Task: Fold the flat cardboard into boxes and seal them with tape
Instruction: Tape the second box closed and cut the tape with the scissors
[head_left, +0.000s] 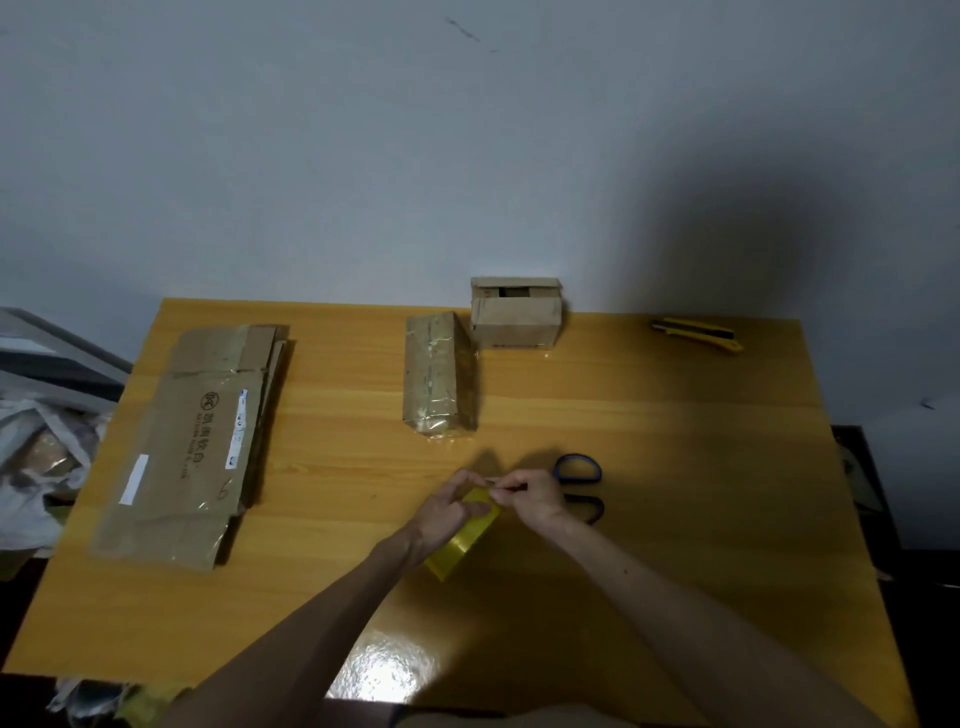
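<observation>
Fingers of my left hand (447, 508) curl round the yellow tape roll (460, 545), holding it just above the table (675, 467), while my right hand (535, 499) pinches what looks like the loose end of the tape between thumb and fingertips. To do this well, I judge I should keep the roll steady, peel the end straight and slow so the strip does not split or fold onto itself, and draw out enough to span a seam before cutting.

One pair of scissors (582, 501) lies just behind my right hand, within easy reach for the cut. Further back, near the middle, I count two folded boxes: one long taped box (434, 374) lying towards me, and one small box (514, 317) against the wall, its top showing a dark gap, so likely not sealed. One yellow utility knife (698, 335) sits at the far right. On the left lies one stack of flat cardboard (192, 447); several sheets show at its edge, but I cannot count them.
</observation>
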